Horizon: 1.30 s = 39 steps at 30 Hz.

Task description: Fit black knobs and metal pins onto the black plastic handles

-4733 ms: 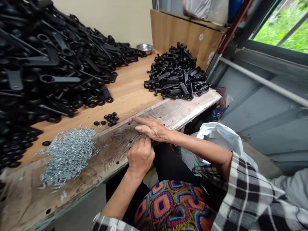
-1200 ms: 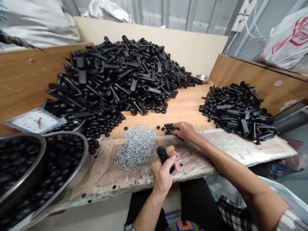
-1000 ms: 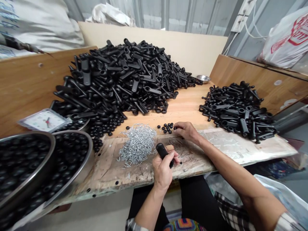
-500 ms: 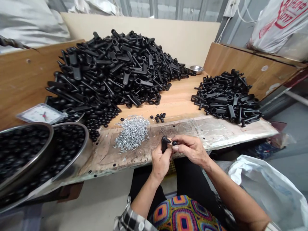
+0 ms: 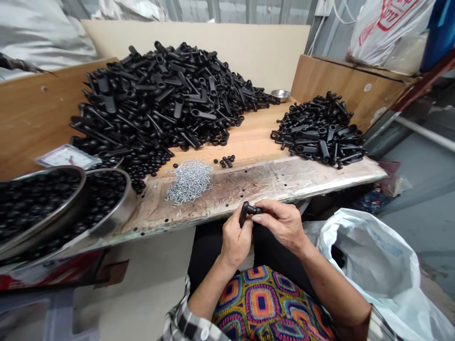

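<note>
My left hand [image 5: 235, 237] is closed around a black plastic handle [image 5: 243, 213], held upright in front of the bench edge above my lap. My right hand [image 5: 280, 222] pinches a small black round piece [image 5: 256, 210] against the top of that handle. On the bench lie a heap of small silver pins [image 5: 188, 180] and a few loose black round pieces [image 5: 225, 161]. A big pile of black handles [image 5: 159, 104] fills the back left, and a smaller pile of black parts [image 5: 318, 131] sits at the right.
Two metal bowls [image 5: 117, 215] of black round pieces stand at the left, with a white clock face [image 5: 66, 155] behind them. A small steel dish [image 5: 280, 94] sits at the back. A white plastic bag [image 5: 373, 270] hangs open by my right side. Wooden boards wall the bench.
My right hand picked a black round piece from the bench and brought it to the handle in my left hand. Both hands drew back off the bench toward my lap.
</note>
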Tool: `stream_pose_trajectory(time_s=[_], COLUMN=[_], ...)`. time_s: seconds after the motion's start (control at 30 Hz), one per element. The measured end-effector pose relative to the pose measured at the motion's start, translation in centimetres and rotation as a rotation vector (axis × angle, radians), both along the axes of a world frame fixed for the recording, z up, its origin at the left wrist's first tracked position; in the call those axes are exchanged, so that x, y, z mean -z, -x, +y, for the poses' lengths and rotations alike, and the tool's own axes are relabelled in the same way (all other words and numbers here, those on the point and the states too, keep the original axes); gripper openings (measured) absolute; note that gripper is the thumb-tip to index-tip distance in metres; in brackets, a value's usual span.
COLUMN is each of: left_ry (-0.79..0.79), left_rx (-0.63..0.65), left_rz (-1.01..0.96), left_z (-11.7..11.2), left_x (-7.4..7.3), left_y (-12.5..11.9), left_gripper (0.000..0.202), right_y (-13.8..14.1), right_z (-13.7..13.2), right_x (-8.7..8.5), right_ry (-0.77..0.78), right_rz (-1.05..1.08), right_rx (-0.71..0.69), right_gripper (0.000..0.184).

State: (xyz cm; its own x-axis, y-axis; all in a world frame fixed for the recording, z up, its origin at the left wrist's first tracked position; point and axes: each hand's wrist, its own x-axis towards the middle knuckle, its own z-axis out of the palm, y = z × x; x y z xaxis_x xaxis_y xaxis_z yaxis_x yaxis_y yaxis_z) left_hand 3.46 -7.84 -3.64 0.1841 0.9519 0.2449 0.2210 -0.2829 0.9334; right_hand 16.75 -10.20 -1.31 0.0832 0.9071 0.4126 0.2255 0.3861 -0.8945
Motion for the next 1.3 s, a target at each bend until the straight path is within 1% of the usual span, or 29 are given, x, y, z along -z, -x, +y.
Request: stream_pose_trajectory(time_s=[0.07, 0.2, 0.3, 0.47, 0.63, 0.7, 0.77, 0.83, 0.87, 0.9, 1.0, 1.07, 1.13, 1.2, 1.3], left_ry=[-0.019, -0.050, -0.073, -0.097, -0.112, -0.103, -0.081, -0.026, 0.008, 0.044, 0.193, 0.336, 0.470, 0.570, 0.727], left_rx=[0.016, 0.039, 0.033, 0.012, 0.030, 0.008, 0.003, 0.045, 0.069, 0.088, 0.100, 0.111, 0.164, 0.255, 0.379], left_rz=[0.040, 0.072, 0.078, 0.110, 0.205, 0.249, 0.274, 0.256, 0.228, 0.192, 0.055, -0.037, -0.116, -0.186, -0.282], left_z=[-0.6, -1.7, -2.4, -3.3, -3.7, -3.7, -3.6, -3.6, -3.6, -3.6, -3.7, -3.9, -4.0, -4.1, -4.3], left_x=[0.0, -0.2, -0.3, -0.1, -0.4, -0.3, 0.0, 0.4, 0.5, 0.6, 0.6, 0.4, 0.2, 0.1, 0.1], left_y=[0.0, -0.1, -0.4, -0.9, -1.2, -1.3, -1.5, -1.8, -2.0, -2.2, -2.9, -3.2, -3.3, -3.4, -3.6], left_gripper=[0.017, 0.028, 0.035, 0.039, 0.040, 0.039, 0.038, 0.034, 0.030, 0.025, 0.011, 0.004, 0.007, 0.013, 0.015], right_y=[-0.1, -0.4, -0.6, -0.9, -1.5, -1.7, -1.8, -1.7, -1.6, -1.4, -1.0, -1.0, -1.4, -2.1, -3.1], right_z=[-0.7, -2.0, -2.8, -3.7, -4.2, -4.0, -3.8, -3.6, -3.4, -3.3, -2.8, -2.3, -1.9, -1.5, -1.3], right_x=[-0.2, -0.6, -0.7, -0.5, -0.1, 0.2, 0.7, 1.4, 1.8, 2.1, 2.8, 2.9, 3.1, 3.3, 4.0], right_ry=[-0.061, -0.164, -0.195, -0.210, -0.383, -0.366, -0.261, -0.153, -0.130, -0.134, -0.226, -0.255, -0.249, -0.263, -0.312], right_rz=[-0.061, -0.169, -0.211, -0.205, -0.396, -0.418, -0.348, -0.241, -0.206, -0.193, -0.249, -0.292, -0.343, -0.407, -0.468], right_rx=[0.029, 0.079, 0.110, 0.154, 0.239, 0.238, 0.212, 0.189, 0.198, 0.222, 0.312, 0.309, 0.253, 0.201, 0.187], right_gripper=[0.017, 0.021, 0.019, 0.016, 0.017, 0.015, 0.014, 0.014, 0.014, 0.014, 0.016, 0.019, 0.024, 0.028, 0.031])
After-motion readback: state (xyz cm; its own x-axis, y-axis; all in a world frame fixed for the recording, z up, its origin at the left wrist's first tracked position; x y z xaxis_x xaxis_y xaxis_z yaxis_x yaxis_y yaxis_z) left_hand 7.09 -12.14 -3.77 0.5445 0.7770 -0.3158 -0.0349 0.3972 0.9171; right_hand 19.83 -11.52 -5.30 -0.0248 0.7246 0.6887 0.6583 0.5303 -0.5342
